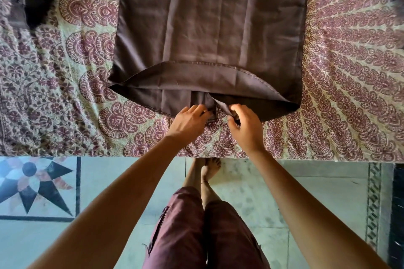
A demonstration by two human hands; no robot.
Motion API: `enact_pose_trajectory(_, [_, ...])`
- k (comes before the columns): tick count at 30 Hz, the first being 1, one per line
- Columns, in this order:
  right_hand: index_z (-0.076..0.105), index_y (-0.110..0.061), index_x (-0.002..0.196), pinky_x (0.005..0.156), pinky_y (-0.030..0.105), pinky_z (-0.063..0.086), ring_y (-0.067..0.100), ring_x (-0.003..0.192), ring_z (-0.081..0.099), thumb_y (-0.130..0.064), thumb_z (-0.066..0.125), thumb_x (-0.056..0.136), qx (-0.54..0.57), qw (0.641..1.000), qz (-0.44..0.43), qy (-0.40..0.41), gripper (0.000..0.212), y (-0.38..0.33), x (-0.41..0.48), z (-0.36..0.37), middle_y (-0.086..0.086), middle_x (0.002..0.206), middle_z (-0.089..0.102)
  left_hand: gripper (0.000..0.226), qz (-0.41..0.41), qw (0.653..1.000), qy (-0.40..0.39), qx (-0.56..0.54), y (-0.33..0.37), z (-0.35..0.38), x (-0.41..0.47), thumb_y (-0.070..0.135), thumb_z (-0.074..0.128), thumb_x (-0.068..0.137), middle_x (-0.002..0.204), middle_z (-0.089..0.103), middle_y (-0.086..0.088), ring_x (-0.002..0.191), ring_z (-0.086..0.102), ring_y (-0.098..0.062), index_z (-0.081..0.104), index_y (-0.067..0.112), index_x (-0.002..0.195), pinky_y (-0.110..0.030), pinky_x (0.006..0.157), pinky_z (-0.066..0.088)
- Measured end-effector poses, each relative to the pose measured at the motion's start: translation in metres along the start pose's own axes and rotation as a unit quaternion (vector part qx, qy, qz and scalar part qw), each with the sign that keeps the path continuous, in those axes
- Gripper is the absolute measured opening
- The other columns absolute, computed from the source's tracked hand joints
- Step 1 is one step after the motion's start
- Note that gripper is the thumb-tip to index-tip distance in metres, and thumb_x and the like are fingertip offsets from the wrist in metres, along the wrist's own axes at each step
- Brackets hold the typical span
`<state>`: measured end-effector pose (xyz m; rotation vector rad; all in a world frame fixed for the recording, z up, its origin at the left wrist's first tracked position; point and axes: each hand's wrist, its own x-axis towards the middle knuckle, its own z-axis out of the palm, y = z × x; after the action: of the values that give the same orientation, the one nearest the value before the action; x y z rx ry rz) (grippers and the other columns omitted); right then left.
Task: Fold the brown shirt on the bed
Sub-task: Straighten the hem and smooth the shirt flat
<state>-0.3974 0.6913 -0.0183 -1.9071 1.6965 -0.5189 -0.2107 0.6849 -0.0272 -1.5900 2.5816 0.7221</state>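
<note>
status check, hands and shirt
Left hand and right hand pinching shirt hem at near edge. Shirt flat on bed, unfolded. Nothing in the way.

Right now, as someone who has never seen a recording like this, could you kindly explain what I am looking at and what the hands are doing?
There is no machine here: a person wears a camera on the head, so the single picture looks forward and down past their own arms. They stand barefoot on a tiled floor at the edge of a bed covered by a patterned bedspread. A brown shirt lies spread flat on it, its near hem turned up. The left hand and the right hand meet at the middle of that near edge, each pinching the cloth. Some dark fabric lies at the far left; I cannot tell what it is.
</note>
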Motion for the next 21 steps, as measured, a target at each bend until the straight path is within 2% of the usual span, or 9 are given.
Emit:
enact_pose_trajectory(3, [0.065,-0.008,0.095,0.064,0.038,0.049,0.027,0.076,0.060,-0.010,0.057,0.082,-0.013,0.999,-0.045,0.004,0.015,0.000,-0.003,0.001,0.008,0.086,0.063,0.018,0.004,1.000,0.026,-0.001,0.004,-0.001,0.003,0.013,0.061,0.066,0.072,0.063,-0.003,0.061,0.063,-0.022,0.070,0.016,0.082,-0.027,0.050,0.051])
enact_pose_trajectory(6, [0.066,-0.009,0.096,0.064,0.037,0.050,0.024,0.077,0.060,-0.012,0.054,0.083,-0.008,0.998,-0.067,-0.014,0.018,0.000,-0.004,0.000,0.006,0.086,0.063,0.014,-0.022,0.997,0.057,-0.047,0.002,-0.004,0.005,0.011,0.062,0.064,0.068,0.063,-0.002,0.060,0.062,-0.024,0.070,0.016,0.074,-0.026,0.044,0.047])
enact_pose_trajectory(9, [0.067,-0.010,0.096,0.064,0.035,0.049,0.023,0.077,0.059,-0.016,0.051,0.084,-0.005,0.998,-0.061,-0.028,0.021,0.001,-0.004,-0.001,0.005,0.086,0.062,0.020,-0.043,0.992,0.075,-0.092,-0.003,0.002,-0.002,0.010,0.066,0.068,0.079,0.067,-0.001,0.070,0.062,-0.025,0.074,0.018,0.084,-0.028,0.056,0.050])
enact_pose_trajectory(12, [0.068,-0.011,0.096,0.064,0.034,0.048,0.024,0.075,0.059,-0.016,0.048,0.085,-0.020,0.997,-0.065,-0.043,0.023,0.002,-0.005,0.002,0.005,0.085,0.062,0.024,-0.042,0.993,0.043,-0.098,-0.002,0.005,-0.010,0.012,0.061,0.076,0.098,0.068,-0.001,0.083,0.060,-0.028,0.075,0.023,0.093,-0.036,0.071,0.049])
enact_pose_trajectory(18, [0.069,-0.016,0.103,0.069,0.039,0.048,0.031,0.081,0.060,-0.007,0.061,0.073,-0.109,0.977,-0.049,-0.174,0.032,0.004,-0.012,0.011,0.009,0.092,0.061,0.040,-0.001,0.993,-0.007,-0.115,-0.012,-0.004,-0.018,0.002,0.052,0.073,0.115,0.067,-0.002,0.102,0.062,-0.026,0.073,0.022,0.101,-0.040,0.085,0.048])
enact_pose_trajectory(19, [0.070,-0.016,0.101,0.070,0.039,0.048,0.031,0.081,0.060,-0.009,0.060,0.074,-0.098,0.979,-0.045,-0.175,0.030,0.002,-0.010,0.009,0.008,0.092,0.062,0.040,-0.009,0.990,0.012,-0.138,-0.015,-0.009,-0.020,0.000,0.051,0.073,0.111,0.069,-0.003,0.098,0.064,-0.024,0.074,0.019,0.099,-0.037,0.084,0.051])
enact_pose_trajectory(21, [0.070,-0.016,0.094,0.070,0.038,0.049,0.029,0.080,0.060,-0.014,0.054,0.074,-0.071,0.987,-0.046,-0.138,0.026,-0.002,-0.003,0.001,0.005,0.090,0.063,0.033,-0.075,0.977,0.104,-0.171,-0.026,-0.021,-0.022,0.001,0.049,0.073,0.099,0.072,-0.007,0.086,0.068,-0.025,0.074,0.013,0.091,-0.036,0.078,0.055])
